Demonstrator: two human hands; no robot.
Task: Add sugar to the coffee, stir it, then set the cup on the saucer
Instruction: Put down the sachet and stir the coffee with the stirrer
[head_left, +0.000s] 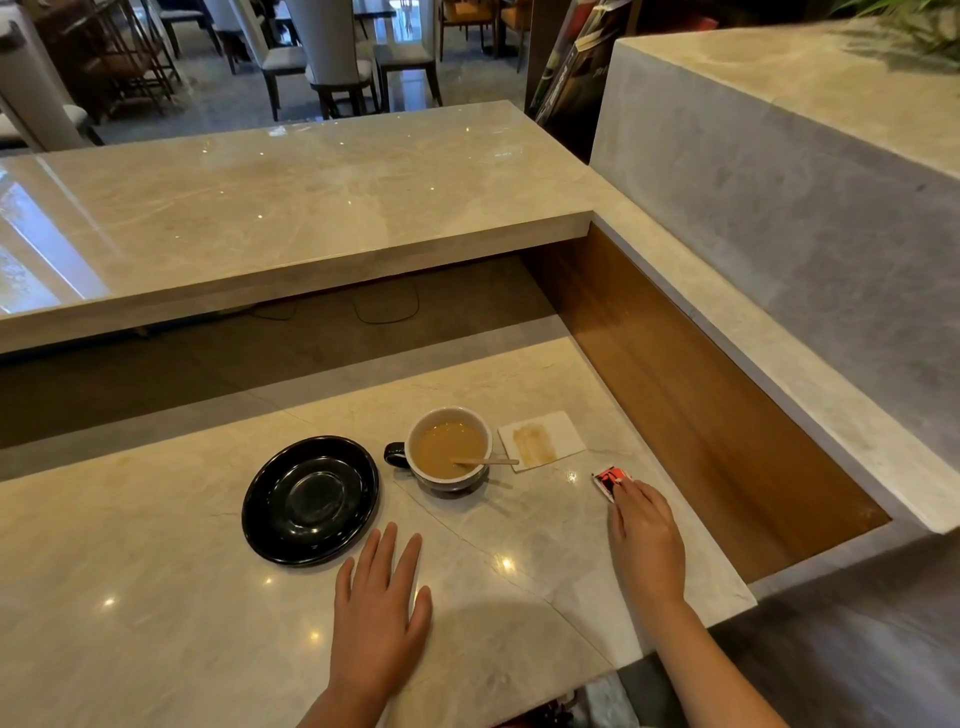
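A dark cup (448, 450) with a white inside holds milky coffee and stands on the marble counter (156, 597). A wooden stirrer (488, 461) leans in it, its end over the right rim. An empty black saucer (310, 500) lies to the cup's left, apart from it. A red and white sugar packet (609, 480) lies flat on the counter to the right. My right hand (645, 540) rests flat with its fingertips on the packet's near edge. My left hand (381, 603) lies flat on the counter with fingers spread, just in front of the saucer, holding nothing.
A white napkin (542, 440) with a brown stain lies right behind the cup. A raised marble ledge (291, 208) runs across the back. A wooden side panel (701, 415) and a stone wall (779, 208) bound the right. The counter's right edge (737, 592) drops off beside my right hand.
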